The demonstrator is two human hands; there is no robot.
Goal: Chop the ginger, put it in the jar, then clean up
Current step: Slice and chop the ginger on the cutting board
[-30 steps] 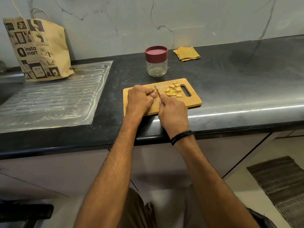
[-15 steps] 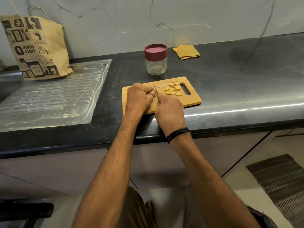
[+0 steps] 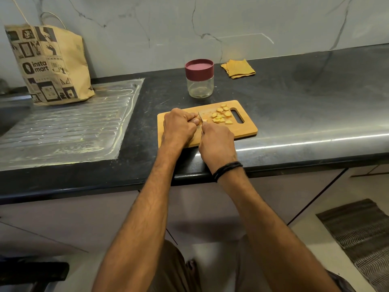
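Note:
A wooden cutting board [image 3: 246, 128] lies on the black counter, handle slot to the right. Several yellow ginger slices [image 3: 221, 116] are heaped near the slot. My left hand [image 3: 179, 127] has its fingers curled over the uncut ginger piece, which is mostly hidden under them. My right hand [image 3: 216, 144] grips a knife [image 3: 201, 116]; only a short stretch of blade shows between the two hands, right beside the left fingertips. Behind the board stands a glass jar [image 3: 200, 86] with its maroon lid on.
A folded yellow cloth [image 3: 237, 68] lies behind the jar to the right. A paper shopping bag [image 3: 48, 66] stands on the steel draining board [image 3: 63, 127] at the left. The counter's front edge runs just under my wrists. A ribbed mat [image 3: 362, 232] covers the floor at right.
The knife blade has dropped from a raised tilt down onto the board next to my left fingers. Both hands stay at the same spot on the board.

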